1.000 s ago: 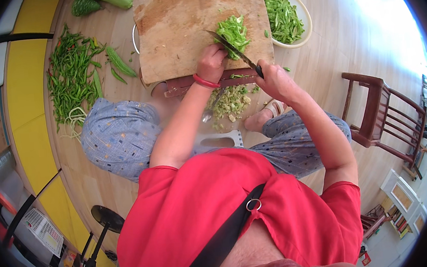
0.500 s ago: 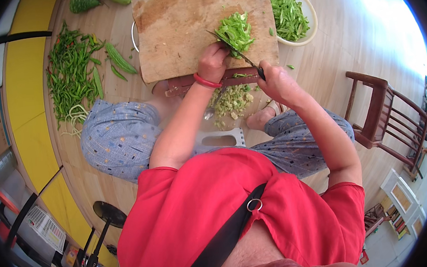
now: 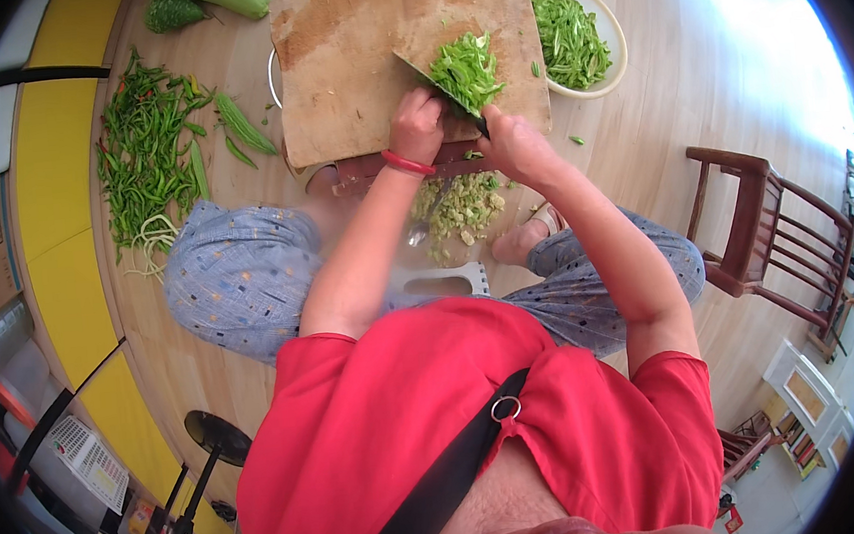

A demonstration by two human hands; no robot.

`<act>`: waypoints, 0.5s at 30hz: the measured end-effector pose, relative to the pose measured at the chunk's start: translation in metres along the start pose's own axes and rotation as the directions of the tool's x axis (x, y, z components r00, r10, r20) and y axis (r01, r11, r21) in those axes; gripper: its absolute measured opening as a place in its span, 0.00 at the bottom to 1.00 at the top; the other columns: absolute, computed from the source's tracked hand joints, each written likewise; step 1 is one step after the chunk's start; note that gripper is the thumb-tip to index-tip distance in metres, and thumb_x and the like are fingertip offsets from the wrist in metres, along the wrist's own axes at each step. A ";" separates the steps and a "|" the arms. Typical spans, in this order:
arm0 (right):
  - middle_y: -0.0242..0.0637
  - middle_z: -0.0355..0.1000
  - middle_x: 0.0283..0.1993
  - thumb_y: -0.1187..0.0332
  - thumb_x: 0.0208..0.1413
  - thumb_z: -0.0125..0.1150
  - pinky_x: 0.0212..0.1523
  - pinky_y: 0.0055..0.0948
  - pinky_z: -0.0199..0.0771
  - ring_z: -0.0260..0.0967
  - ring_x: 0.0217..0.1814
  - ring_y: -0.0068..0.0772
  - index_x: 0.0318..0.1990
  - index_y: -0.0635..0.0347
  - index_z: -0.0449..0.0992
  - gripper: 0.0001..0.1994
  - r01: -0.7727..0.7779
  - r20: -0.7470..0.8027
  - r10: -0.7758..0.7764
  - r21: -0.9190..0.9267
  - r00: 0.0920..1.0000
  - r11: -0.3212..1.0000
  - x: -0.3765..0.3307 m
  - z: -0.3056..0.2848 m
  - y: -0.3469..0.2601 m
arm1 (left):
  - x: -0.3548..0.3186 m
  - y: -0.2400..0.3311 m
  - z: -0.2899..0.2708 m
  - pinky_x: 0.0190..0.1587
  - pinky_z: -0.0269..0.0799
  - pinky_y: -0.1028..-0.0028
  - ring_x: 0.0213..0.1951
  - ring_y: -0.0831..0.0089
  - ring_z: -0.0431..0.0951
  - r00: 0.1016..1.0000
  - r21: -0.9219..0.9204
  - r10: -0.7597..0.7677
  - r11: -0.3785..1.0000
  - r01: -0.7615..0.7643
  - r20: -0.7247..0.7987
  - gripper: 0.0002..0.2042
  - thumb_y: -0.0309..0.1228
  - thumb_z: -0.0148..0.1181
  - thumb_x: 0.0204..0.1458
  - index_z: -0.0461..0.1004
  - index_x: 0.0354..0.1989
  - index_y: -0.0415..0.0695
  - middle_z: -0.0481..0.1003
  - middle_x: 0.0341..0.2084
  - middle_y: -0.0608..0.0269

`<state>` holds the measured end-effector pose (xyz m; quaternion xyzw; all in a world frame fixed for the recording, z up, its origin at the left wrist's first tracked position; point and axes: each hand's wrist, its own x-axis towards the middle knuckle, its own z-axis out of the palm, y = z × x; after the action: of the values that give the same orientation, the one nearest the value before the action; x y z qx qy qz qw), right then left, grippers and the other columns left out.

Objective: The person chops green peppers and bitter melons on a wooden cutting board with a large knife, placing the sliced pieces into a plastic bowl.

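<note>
A thick wooden cutting board (image 3: pixel 341 63) lies in front of my knees. On its right part sits a heap of sliced green vegetable (image 3: pixel 467 70). My right hand (image 3: pixel 515 145) is wrapped round the black handle of a kitchen knife (image 3: pixel 422 75), whose dark blade slants up and left along the near-left side of the heap. Close beside the blade, at the board's near edge, is my left hand (image 3: pixel 417 127) with a red band on the wrist. Its fingers are curled together; anything in them is hidden.
A pale bowl (image 3: pixel 618 41) of green strips stands right of the board. Many chillies (image 3: pixel 142 149) and a bitter gourd (image 3: pixel 243 126) lie left on the floor. Pale scraps (image 3: pixel 468 209) lie below the board, near a grey stool (image 3: pixel 443 282). A wooden chair (image 3: pixel 754 216) is at right.
My right hand has moved left and slightly up with the knife. More of the blade now shows, lying along the heap's left side. My left hand stays near the same spot.
</note>
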<state>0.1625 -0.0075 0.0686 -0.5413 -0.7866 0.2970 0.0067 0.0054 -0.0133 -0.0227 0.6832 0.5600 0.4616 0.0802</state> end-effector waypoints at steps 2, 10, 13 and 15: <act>0.59 0.69 0.26 0.68 0.46 0.52 0.34 0.49 0.67 0.68 0.33 0.61 0.33 0.67 0.64 0.11 -0.036 -0.006 0.037 0.053 0.999 0.998 -0.001 -0.010 -0.004 | 0.005 0.001 -0.001 0.34 0.70 0.67 0.31 0.60 0.73 1.000 -0.020 -0.025 0.999 0.024 -0.010 0.06 0.17 0.56 0.36 0.74 0.23 0.41 0.72 0.27 0.58; 0.60 0.68 0.26 0.69 0.46 0.52 0.34 0.49 0.66 0.67 0.34 0.61 0.33 0.67 0.64 0.10 -0.106 -0.029 0.110 0.128 0.993 0.986 -0.025 -0.038 -0.007 | 0.002 0.002 -0.008 0.35 0.71 0.68 0.33 0.60 0.74 0.999 -0.108 -0.040 0.993 0.037 -0.033 0.06 0.19 0.57 0.39 0.75 0.28 0.40 0.72 0.30 0.57; 0.59 0.68 0.25 0.69 0.46 0.53 0.33 0.49 0.66 0.67 0.34 0.61 0.32 0.67 0.64 0.10 -0.101 0.011 0.101 0.053 0.995 0.993 -0.032 -0.034 -0.005 | 0.003 0.006 -0.007 0.37 0.71 0.68 0.34 0.59 0.73 0.999 -0.110 0.000 0.994 -0.004 -0.032 0.07 0.19 0.56 0.39 0.75 0.29 0.40 0.73 0.30 0.56; 0.59 0.68 0.24 0.69 0.46 0.54 0.33 0.49 0.67 0.68 0.33 0.61 0.31 0.67 0.64 0.10 -0.095 0.025 0.094 0.015 0.995 0.995 -0.032 -0.031 -0.004 | 0.006 0.010 -0.008 0.38 0.71 0.67 0.35 0.58 0.73 1.000 -0.124 0.019 0.992 -0.021 -0.021 0.07 0.19 0.56 0.38 0.74 0.29 0.40 0.72 0.30 0.56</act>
<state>0.1830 -0.0219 0.1062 -0.5741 -0.7577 0.3099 -0.0122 0.0056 -0.0149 -0.0086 0.6779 0.5241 0.5030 0.1127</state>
